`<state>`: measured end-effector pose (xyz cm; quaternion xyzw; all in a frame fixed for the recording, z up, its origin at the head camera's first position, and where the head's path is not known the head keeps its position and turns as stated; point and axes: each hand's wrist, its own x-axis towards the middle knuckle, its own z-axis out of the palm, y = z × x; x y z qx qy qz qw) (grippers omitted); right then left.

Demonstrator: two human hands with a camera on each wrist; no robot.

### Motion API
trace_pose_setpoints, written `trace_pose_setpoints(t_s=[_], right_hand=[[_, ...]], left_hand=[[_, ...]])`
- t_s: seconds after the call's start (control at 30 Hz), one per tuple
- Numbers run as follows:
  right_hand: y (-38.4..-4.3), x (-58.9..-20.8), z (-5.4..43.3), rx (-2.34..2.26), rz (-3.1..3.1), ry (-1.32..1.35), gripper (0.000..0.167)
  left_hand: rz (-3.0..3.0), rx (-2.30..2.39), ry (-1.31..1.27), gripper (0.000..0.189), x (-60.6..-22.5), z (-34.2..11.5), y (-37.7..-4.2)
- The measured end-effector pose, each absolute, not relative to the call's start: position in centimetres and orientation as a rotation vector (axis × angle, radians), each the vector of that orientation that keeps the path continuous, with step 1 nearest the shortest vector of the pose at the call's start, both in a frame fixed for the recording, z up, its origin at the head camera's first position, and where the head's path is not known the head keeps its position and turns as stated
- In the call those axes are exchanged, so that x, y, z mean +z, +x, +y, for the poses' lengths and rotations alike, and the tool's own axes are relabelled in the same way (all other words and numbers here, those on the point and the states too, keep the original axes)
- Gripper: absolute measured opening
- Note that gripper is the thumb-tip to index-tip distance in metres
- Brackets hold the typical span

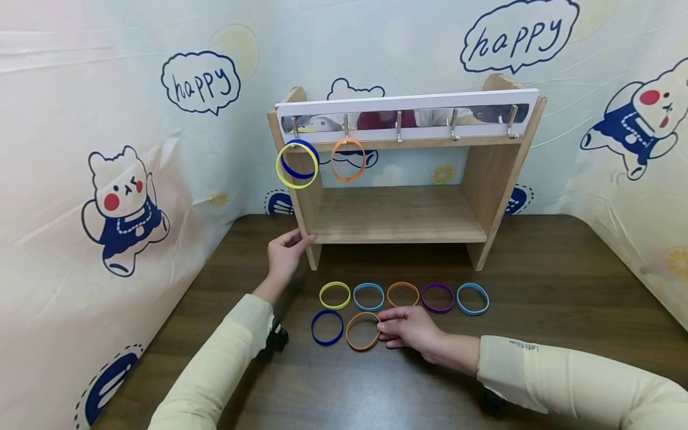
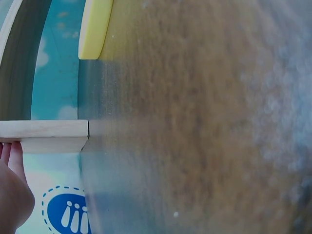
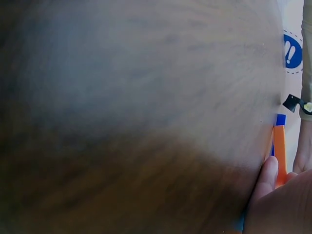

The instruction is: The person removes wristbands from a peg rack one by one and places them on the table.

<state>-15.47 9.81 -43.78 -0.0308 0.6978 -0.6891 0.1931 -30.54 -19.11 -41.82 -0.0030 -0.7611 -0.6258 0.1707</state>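
Observation:
My left hand (image 1: 283,258) grips the front edge of the left side panel of a wooden rack (image 1: 398,215), low down; its fingers (image 2: 16,158) touch that panel in the left wrist view. On the table, my right hand (image 1: 412,329) pinches the right side of an orange wristband (image 1: 348,336), which also shows as an orange strip (image 3: 279,146) in the right wrist view. A dark blue wristband (image 1: 326,344) lies left of it. Behind are a yellow wristband (image 1: 335,307), a light blue one (image 1: 368,309), another orange one (image 1: 403,283), a purple one (image 1: 438,311) and a second light blue one (image 1: 473,313).
Along the rack's white top rail (image 1: 408,98) runs a row of metal hooks (image 1: 399,126). A yellow wristband (image 1: 297,186) and a dark blue one hang at the leftmost hook, an orange wristband (image 1: 348,179) at the second. Printed cloth (image 1: 215,167) surrounds the brown table (image 1: 301,394).

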Motion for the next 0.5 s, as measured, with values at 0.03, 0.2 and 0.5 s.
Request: trace_pose_setpoints(t_s=[0.03, 0.2, 0.5], right_hand=[[-15.46, -43.77, 9.79, -1.932, 1.963, -0.089, 0.033], [-15.36, -43.71, 9.73, -1.922, 1.984, -0.089, 0.032], [-15.41, -43.78, 9.67, -1.901, 2.009, -0.083, 0.029]], left_hand=[[-2.161, -1.778, -0.011, 0.054, -41.81, -19.1, -30.55], [-2.162, -1.774, -0.009, 0.055, -41.84, -19.08, -30.56], [-2.164, -1.776, -0.007, 0.054, -41.81, -19.07, -30.61]])
